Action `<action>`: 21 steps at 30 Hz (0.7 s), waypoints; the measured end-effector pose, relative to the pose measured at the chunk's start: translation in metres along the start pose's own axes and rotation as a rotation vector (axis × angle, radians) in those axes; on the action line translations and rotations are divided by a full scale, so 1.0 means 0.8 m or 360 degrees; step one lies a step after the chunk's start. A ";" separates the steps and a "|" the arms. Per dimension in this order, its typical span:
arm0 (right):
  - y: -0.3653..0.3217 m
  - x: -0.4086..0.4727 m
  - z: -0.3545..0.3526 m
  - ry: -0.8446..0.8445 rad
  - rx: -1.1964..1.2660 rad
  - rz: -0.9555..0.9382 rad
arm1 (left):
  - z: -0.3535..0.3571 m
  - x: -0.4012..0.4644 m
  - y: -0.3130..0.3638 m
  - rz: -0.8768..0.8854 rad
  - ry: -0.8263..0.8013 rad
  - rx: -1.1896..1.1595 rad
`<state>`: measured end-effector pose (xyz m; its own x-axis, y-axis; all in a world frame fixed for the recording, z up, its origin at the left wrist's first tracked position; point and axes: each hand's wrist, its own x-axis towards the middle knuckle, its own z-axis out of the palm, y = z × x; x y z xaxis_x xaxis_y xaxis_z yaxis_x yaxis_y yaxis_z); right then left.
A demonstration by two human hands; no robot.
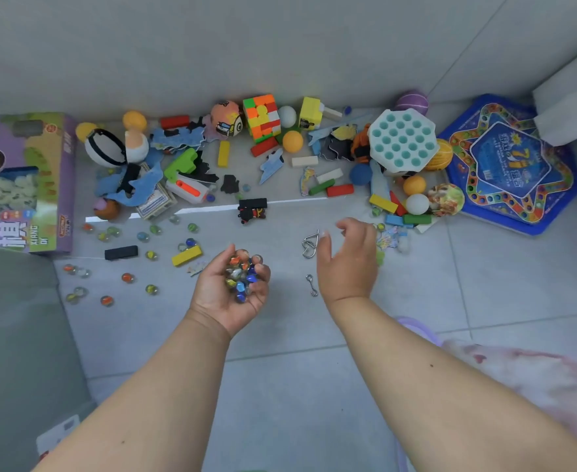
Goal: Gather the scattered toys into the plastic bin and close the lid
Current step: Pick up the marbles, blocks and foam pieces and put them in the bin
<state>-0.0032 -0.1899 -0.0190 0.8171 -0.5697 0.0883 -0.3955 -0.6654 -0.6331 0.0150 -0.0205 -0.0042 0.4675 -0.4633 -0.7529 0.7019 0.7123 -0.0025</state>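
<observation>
My left hand (227, 294) is cupped palm up around a heap of glass marbles (243, 275) above the grey floor. My right hand (348, 257) hovers to its right with fingers spread and nothing in it, beside a metal wire puzzle (309, 245) and a small metal hook (311, 285). More marbles (127, 277) lie loose on the tiles to the left. Toys are strewn along the wall: a colour cube (262, 117), orange balls (293, 141), wooden blocks (186, 256), a teal pop toy (403, 139). No plastic bin is clearly visible.
A purple game box (25, 182) stands at the left, a blue star-shaped board (512, 165) at the right. A grey cushion edge (14, 335) fills the lower left. A pale purple rim (420, 330) and pink fabric (535, 379) sit by my right arm.
</observation>
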 end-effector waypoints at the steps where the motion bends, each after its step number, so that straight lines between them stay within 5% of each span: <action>1: 0.023 0.008 -0.004 -0.0069 -0.0140 0.0256 | 0.004 0.002 -0.003 -0.0016 -0.0012 0.0022; 4: 0.067 0.014 -0.010 -0.0509 -0.0403 0.0599 | 0.012 0.008 -0.012 -0.0030 0.0107 0.0092; 10: 0.077 0.022 -0.004 -0.0727 -0.0348 0.0425 | 0.017 0.019 -0.023 -0.0056 0.0244 0.0116; 14: 0.076 0.025 0.000 -0.0720 -0.0275 0.0347 | 0.020 0.023 -0.025 -0.0062 0.0270 0.0097; 18: 0.080 0.001 -0.015 -0.0346 -0.0323 0.0481 | 0.019 0.026 -0.022 -0.0049 0.0294 0.0068; 21: 0.074 -0.039 -0.013 -0.0579 -0.0310 0.0201 | 0.014 0.025 -0.020 -0.0036 0.0334 0.0064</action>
<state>-0.0562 -0.2168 -0.0515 0.8381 -0.4685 -0.2793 -0.5451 -0.6999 -0.4615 0.0191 -0.0472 -0.0115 0.3321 -0.3560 -0.8735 0.7339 0.6792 0.0022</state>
